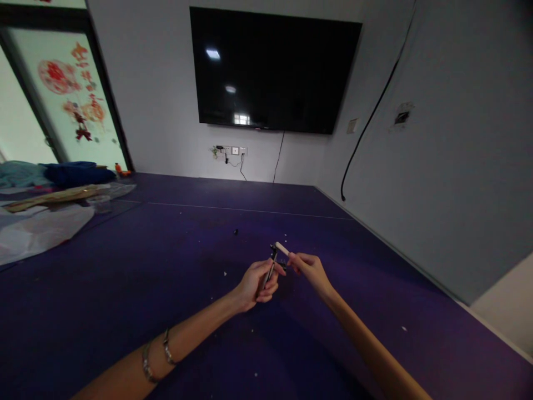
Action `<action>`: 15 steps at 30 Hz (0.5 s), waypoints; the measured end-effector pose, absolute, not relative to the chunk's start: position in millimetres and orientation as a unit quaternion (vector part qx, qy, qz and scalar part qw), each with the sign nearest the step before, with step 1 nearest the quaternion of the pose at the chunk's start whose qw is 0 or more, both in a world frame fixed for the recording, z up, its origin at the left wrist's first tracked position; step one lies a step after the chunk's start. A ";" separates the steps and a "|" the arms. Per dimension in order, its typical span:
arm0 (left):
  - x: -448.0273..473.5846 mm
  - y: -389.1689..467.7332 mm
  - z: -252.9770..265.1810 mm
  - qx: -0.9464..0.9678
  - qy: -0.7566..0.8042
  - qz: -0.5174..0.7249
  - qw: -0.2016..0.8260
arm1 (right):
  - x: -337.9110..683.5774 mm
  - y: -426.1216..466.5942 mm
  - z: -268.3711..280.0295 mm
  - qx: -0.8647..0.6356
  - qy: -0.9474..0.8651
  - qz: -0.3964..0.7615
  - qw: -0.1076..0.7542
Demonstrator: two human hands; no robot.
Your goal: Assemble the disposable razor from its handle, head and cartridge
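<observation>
My left hand [256, 284] is closed around a slim, dark and silvery tool [273, 256], its dark upper end sticking up past the thumb. The exact kind of tool is too small to make out. In my right hand [311, 270], the thumb and fingers pinch a short pale stick [282, 249]. The stick's far tip is close to the tool's dark end; whether they touch I cannot tell. Between the two hands shows a small dark piece [283, 265], partly hidden by fingers.
A small black object [235, 231] and several white scraps lie on the purple floor [175, 311]. Plastic sheeting [45, 230] and a blue cloth [79, 173] are at the left. A black cable [366, 125] hangs at the right wall; a television [275, 72] is mounted ahead.
</observation>
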State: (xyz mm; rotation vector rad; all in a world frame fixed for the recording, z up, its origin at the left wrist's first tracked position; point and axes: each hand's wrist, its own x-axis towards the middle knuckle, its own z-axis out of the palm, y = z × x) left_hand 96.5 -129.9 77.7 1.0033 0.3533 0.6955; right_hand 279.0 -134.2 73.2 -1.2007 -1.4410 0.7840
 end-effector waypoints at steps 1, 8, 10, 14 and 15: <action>95.8 -130.9 78.9 0.465 0.153 0.318 0.812 | 280.2 -133.0 69.9 -0.501 -0.601 0.329 0.529; 93.6 -132.9 82.3 0.444 0.140 0.324 0.824 | 282.1 -133.2 68.4 -0.494 -0.593 0.329 0.544; 94.1 -134.2 81.6 0.446 0.149 0.323 0.821 | 278.3 -136.1 73.3 -0.490 -0.598 0.325 0.545; 93.9 -137.9 84.2 0.472 0.144 0.316 0.810 | 278.7 -136.8 72.2 -0.492 -0.598 0.315 0.548; 93.8 -138.4 85.4 0.484 0.140 0.319 0.803 | 281.4 -135.5 69.7 -0.496 -0.596 0.311 0.550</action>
